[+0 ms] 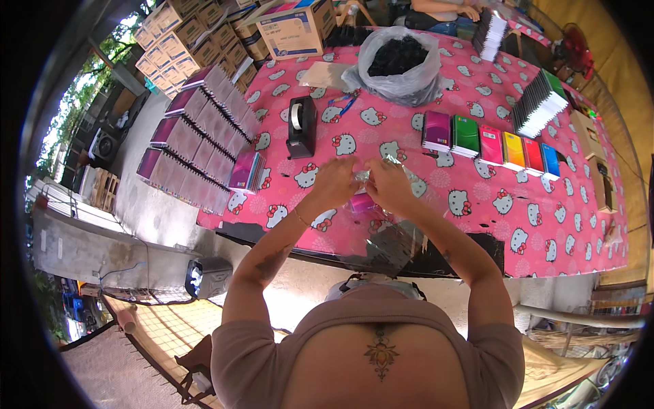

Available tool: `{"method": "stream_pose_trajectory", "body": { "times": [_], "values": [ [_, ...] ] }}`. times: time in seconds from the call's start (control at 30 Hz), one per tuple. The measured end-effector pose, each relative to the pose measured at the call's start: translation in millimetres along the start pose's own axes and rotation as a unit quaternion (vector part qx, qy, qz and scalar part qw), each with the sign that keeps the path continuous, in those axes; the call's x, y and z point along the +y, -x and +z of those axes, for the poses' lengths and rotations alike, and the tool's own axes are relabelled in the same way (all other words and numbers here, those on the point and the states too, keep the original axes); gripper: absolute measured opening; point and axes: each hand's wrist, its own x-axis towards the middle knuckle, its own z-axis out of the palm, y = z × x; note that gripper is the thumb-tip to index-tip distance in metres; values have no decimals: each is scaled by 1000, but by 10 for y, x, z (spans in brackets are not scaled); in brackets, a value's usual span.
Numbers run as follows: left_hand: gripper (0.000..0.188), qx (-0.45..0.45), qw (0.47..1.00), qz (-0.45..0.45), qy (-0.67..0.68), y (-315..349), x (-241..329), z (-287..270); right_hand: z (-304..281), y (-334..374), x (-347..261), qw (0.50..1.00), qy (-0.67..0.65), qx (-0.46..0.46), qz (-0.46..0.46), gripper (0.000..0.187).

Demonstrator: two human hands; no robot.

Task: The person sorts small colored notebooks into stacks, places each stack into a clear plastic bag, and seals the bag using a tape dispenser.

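In the middle of the table's near part, my left hand and my right hand meet with fingers closed, pinching a clear plastic sleeve between them. Its film spreads down toward the table's front edge. Inside or beneath it lies a small purple notebook, partly hidden by my hands and the glare. Left of my hands stands a short stack of purple-covered notebooks. Beyond my left hand sits a black tape dispenser.
Tall stacks of spiral notebooks line the left side. At right runs a row of coloured notebooks, with a taller notebook stack behind. A plastic bag of black items and pens lie farther back. Another person sits across.
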Motion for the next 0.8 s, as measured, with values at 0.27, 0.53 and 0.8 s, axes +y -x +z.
{"method": "stream_pose_trajectory", "body": {
  "times": [0.27,0.53,0.8],
  "values": [
    [59,-74,898,-140,410,-239,-568,428,303,172,415,794,-519,89,303,54],
    [35,167,802,-393,418,-135,-2385,180,411,29,116,787,-515,94,328,44],
    [25,225,826,-289,429,-139,-2430,363,467,81,180,805,-479,98,337,43]
  ]
}}
